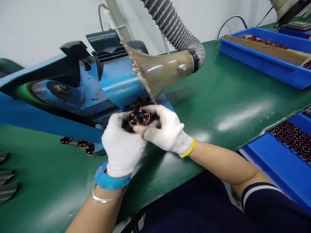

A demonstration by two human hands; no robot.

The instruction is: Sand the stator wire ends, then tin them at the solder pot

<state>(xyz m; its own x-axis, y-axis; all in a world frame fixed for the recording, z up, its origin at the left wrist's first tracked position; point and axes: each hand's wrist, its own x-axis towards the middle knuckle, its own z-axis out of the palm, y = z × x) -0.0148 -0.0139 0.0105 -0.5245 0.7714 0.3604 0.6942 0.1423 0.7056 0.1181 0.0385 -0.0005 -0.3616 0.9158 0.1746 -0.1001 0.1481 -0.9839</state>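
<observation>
While the left hand [123,142] is gripping a round part [139,117] from one side, the right hand [165,129] is gripping it from the other, so both hands are meeting around it, fingers closed on its edge. The part is showing a dark middle ringed with orange-red spots, and the hands are holding it in front of the lower edge of a blue machine [121,84]; whether it is touching the machine, I cannot tell. Both hands are wearing white gloves [121,145], the right one ending in a yellow hem [189,150]; a blue band [113,182] and a silvery bangle [104,200] are circling the left wrist. Above the hands, a funnel-shaped hood [167,66] is facing the machine, and a grey ribbed hose [170,26] is running up from its narrow end. Left of the left hand, several similar parts [90,149] are lying on the green table [206,103]; farther left, dull metal pieces [7,192] are resting near the view's edge. On the right, a blue tray [262,66] is holding cardboard [262,48] and many red-and-dark parts [266,42], while a lower tray [272,168] is carrying packed rows of speckled parts [291,139].
</observation>
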